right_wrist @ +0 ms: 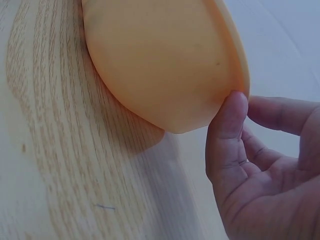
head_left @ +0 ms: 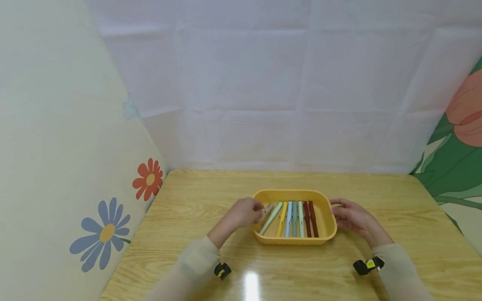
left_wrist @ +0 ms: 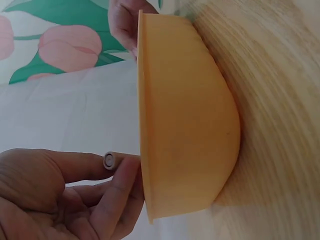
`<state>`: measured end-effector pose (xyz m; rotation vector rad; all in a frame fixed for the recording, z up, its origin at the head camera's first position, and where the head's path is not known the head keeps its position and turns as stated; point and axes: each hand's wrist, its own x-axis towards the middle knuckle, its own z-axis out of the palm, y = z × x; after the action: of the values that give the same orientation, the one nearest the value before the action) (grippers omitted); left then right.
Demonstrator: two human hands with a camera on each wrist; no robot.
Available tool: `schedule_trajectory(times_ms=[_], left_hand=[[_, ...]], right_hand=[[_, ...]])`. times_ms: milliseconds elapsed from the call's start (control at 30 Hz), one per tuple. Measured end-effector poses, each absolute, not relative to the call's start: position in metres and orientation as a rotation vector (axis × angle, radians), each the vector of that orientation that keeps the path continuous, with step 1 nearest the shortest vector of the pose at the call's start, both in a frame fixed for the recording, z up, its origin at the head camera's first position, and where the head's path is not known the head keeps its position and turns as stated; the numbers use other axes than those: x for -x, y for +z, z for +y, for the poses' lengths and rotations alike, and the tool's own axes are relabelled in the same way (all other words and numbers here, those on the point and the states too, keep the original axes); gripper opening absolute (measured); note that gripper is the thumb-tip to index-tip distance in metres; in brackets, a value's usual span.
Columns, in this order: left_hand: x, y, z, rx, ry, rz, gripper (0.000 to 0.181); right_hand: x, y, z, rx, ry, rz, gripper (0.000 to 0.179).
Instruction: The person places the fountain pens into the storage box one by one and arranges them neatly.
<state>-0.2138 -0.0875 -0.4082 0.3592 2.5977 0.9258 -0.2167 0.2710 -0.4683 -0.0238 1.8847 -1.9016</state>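
A yellow plastic tray (head_left: 297, 241) stands on the table with several pens (head_left: 295, 219) lying side by side in it. From left to right they run pale green, yellow, light blue, grey-teal, mint and dark red. At the tray's left end my left hand (head_left: 245, 212) pinches a beige pen (head_left: 268, 209) between thumb and fingers; its round end (left_wrist: 109, 161) shows in the left wrist view. My right hand (head_left: 355, 217) holds the right end of the tray by its rim, the thumb (right_wrist: 230, 120) on the outer wall.
The wood-grain table (head_left: 211, 188) extends around the tray. A white cloth (head_left: 263, 83) hangs behind it. Flower-patterned panels stand at the left (head_left: 56, 146) and right (head_left: 463, 167). A dark wrist device (head_left: 222, 271) is on each forearm.
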Motion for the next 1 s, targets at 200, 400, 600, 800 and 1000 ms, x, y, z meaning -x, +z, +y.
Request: schedule_trajectory(times_ms=[200,400,600,800,1000], left_hand=[[0.214,-0.407,-0.077,-0.415,0.692,2.694,0.029],[0.212,-0.406,-0.068,-0.474,0.473,2.842,0.029],[0.207,-0.405,-0.072,-0.542,0.569,3.002,0.026],[0.208,-0.408,-0.089,-0.467,0.882,3.000,0.031],[0.214,-0.413,-0.103,-0.396,0.941,2.935,0.036]], right_hand=[[0.216,-0.469,0.274,-0.009,-1.893,1.896,0.036],[0.215,-0.469,0.275,-0.027,-1.887,1.906,0.038],[0.214,-0.470,0.275,-0.016,-1.874,1.927,0.043],[0.215,-0.471,0.277,-0.011,-1.864,1.937,0.043],[0.216,-0.469,0.278,-0.014,-1.846,1.960,0.044]])
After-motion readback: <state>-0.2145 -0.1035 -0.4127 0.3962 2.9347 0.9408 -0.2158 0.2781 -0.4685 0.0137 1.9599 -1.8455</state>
